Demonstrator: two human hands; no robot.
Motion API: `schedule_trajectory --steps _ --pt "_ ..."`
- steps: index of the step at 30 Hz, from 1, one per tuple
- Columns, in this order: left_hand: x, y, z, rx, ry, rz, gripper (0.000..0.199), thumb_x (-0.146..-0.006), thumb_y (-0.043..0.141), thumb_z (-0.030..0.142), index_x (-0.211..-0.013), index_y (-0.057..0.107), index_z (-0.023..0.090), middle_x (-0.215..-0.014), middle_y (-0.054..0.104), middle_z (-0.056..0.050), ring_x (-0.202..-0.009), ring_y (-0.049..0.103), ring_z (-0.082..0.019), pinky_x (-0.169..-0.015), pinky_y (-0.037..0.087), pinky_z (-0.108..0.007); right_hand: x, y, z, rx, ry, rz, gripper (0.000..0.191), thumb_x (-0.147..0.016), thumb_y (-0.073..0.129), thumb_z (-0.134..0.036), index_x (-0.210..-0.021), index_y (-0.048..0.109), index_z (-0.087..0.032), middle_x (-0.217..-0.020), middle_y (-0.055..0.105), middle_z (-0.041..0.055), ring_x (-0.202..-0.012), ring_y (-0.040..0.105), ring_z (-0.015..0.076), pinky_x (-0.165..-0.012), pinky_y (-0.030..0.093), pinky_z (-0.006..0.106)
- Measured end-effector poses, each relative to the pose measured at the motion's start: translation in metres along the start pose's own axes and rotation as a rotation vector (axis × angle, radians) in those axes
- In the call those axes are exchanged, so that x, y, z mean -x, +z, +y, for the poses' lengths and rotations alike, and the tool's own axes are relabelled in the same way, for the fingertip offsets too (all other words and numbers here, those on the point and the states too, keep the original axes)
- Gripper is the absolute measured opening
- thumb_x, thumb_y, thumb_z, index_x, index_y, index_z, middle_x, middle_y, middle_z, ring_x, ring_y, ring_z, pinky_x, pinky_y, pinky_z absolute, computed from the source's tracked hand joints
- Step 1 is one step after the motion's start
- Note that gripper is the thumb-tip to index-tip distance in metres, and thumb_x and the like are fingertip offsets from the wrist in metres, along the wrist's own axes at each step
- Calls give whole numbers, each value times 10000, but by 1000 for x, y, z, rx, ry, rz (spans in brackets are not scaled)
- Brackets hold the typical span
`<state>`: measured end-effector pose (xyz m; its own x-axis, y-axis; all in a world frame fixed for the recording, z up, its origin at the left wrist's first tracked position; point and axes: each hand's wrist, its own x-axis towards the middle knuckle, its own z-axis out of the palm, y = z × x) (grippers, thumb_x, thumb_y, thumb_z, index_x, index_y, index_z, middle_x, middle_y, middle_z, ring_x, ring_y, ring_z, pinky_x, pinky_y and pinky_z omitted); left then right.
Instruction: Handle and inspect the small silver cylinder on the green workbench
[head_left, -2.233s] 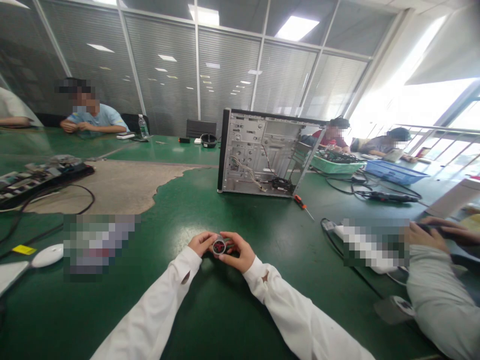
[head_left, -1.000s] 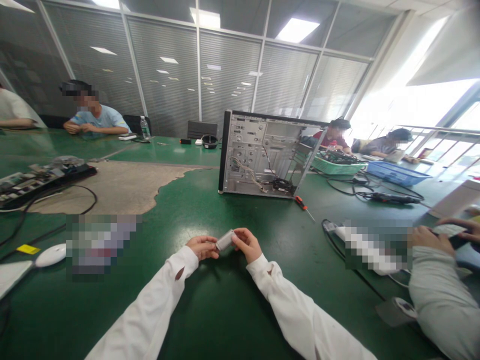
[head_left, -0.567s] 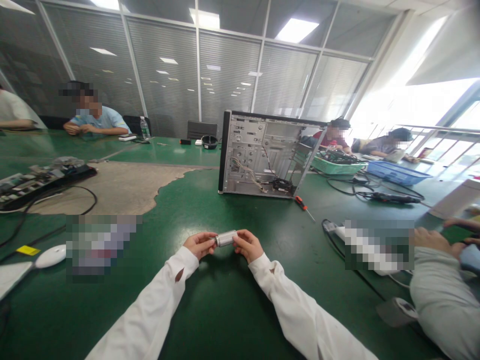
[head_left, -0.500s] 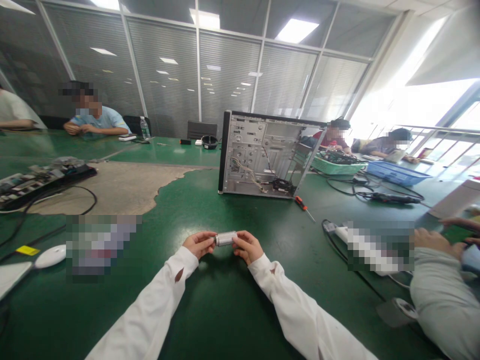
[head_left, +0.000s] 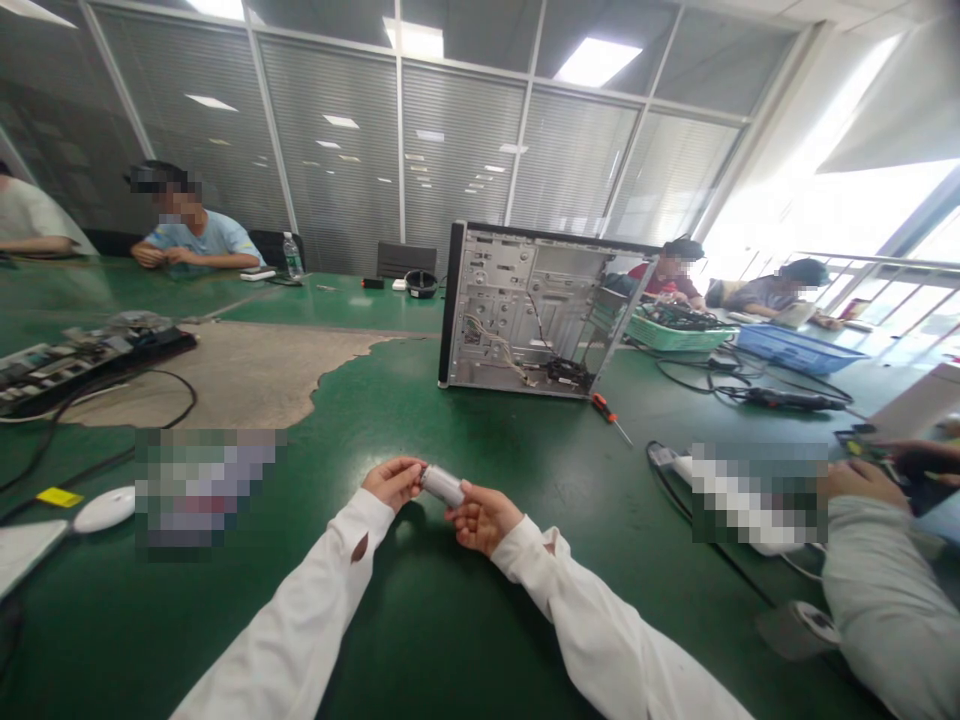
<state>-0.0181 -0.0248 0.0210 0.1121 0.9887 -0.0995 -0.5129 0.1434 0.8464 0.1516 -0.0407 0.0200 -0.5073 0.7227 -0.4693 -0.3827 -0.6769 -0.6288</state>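
Note:
Between my two hands is a small silver metal cylinder (head_left: 443,486), held above the green tabletop (head_left: 420,600). My left hand (head_left: 394,483) pinches its upper left end between thumb and fingers. The lower right end sits in the grip of my right hand (head_left: 486,515), whose other fingers are curled in. The cylinder slants down to the right; both ends are partly covered by fingertips, and I cannot make out exactly what it is. Beyond my hands stands an open computer case (head_left: 540,310), with an orange-handled screwdriver (head_left: 611,415) lying by its lower right corner.
On the right, a white power strip (head_left: 742,500) with cables lies near a co-worker's sleeve (head_left: 885,590) and a grey roll (head_left: 799,630). Green (head_left: 679,335) and blue (head_left: 799,350) baskets stand farther back. To the left are a white mouse (head_left: 105,510) and a cabled board (head_left: 90,360).
The cylinder has turned from nearly level to slanting, its right end lower. My right hand has moved down and slightly left, its fingers curling more. My left hand keeps its grip.

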Motion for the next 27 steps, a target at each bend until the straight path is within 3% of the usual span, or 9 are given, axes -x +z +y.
schedule_trajectory --steps 8,15,27 --pt "-3 -3 -4 21 -46 16 200 -463 711 181 -617 628 83 -478 593 -19 -452 524 -75 -474 409 -189 7 6 2 22 128 -135 393 -745 390 -438 -652 524 -80 -500 586 62 -385 486 68 -398 335 168" --pt "0 2 -5 -43 -75 -8 175 -495 694 184 -627 633 88 -569 628 -51 -531 558 -123 -577 422 -264 2 6 9 72 122 -183 345 -731 399 -410 -648 520 -98 -485 575 49 -368 451 65 -409 321 188" --pt "0 6 -8 -23 -64 -67 251 -485 696 217 -700 649 97 -689 647 -66 -672 565 -155 -660 403 -266 2 8 9 41 94 -163 309 -732 344 -351 -662 522 -109 -489 584 52 -375 471 77 -436 335 194"
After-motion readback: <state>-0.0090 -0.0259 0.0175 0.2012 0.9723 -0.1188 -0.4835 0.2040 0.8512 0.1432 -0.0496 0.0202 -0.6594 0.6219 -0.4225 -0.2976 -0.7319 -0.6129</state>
